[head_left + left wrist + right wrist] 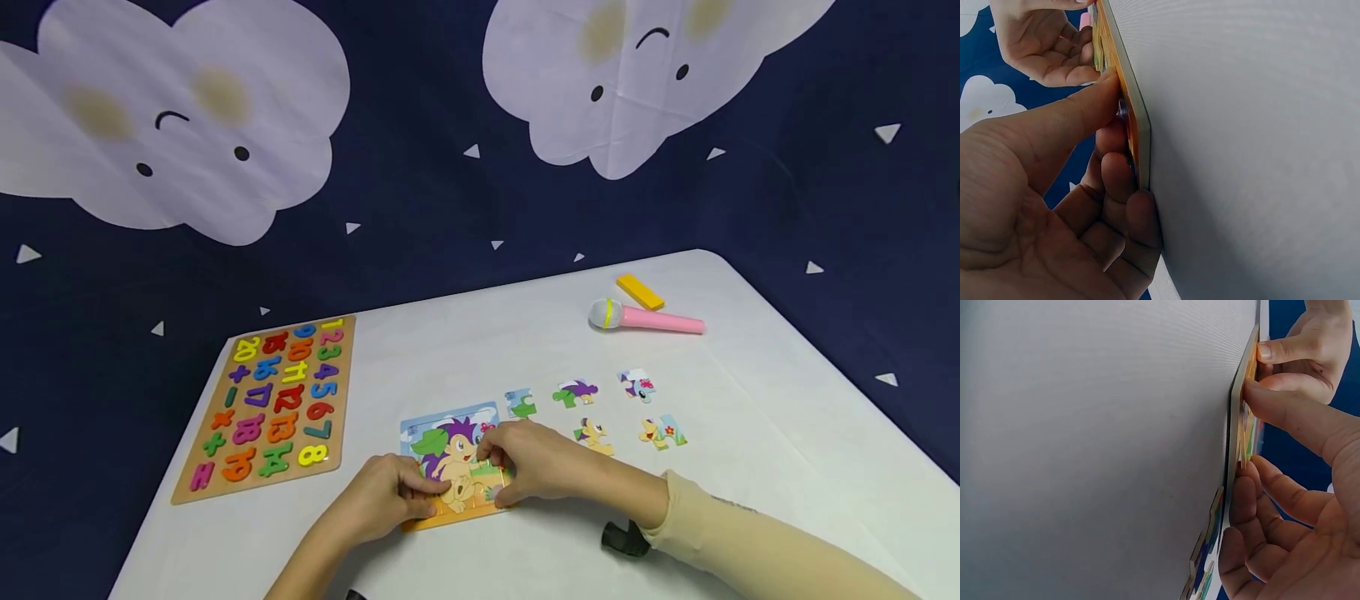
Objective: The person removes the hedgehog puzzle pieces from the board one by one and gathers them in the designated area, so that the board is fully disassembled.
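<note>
A jigsaw board (450, 417) with a cartoon hedgehog picture lies on the white table, mostly filled with pieces. My left hand (386, 496) holds its lower left part, thumb and index fingertip on the picture; in the left wrist view the other fingers curl at the board's edge. At the board's right side, my right hand (536, 458) pinches a green and orange jigsaw piece (1247, 440) between thumb and fingers. That piece sits over the board, slightly raised from its face in the right wrist view. The fingers partly cover the picture's right side.
Several loose jigsaw pieces (575, 392) lie right of the board, some close behind my right forearm. A wooden number board (258, 408) is at the left. Farther back lie a pink toy microphone (660, 321) and a yellow block (640, 292). A dark cloud-print curtain (420, 167) hangs behind.
</note>
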Tool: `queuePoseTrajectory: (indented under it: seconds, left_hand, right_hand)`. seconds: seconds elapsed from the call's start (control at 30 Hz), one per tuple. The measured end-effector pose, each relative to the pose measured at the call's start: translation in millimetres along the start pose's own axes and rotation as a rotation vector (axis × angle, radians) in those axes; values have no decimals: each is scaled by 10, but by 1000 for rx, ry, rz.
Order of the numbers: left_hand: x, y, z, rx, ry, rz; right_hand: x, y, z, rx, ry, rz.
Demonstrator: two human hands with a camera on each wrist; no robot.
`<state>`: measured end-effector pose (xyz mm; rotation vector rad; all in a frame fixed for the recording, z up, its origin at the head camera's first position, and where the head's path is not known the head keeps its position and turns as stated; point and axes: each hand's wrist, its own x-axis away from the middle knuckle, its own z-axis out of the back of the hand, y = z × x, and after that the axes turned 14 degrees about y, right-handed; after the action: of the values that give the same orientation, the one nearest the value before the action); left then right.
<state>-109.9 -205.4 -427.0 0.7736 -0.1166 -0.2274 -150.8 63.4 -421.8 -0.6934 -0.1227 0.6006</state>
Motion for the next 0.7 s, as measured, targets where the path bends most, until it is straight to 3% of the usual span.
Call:
queuePoseTrajectory:
  seconds: [0.4, 0.7]
  left_hand:
    - [15, -9, -6, 5, 8, 5]
    - [3, 9, -13, 14, 10, 14]
  right_hand:
    - [-23, -27, -8, 20, -32, 15]
    - [2, -63, 14, 55, 2, 46]
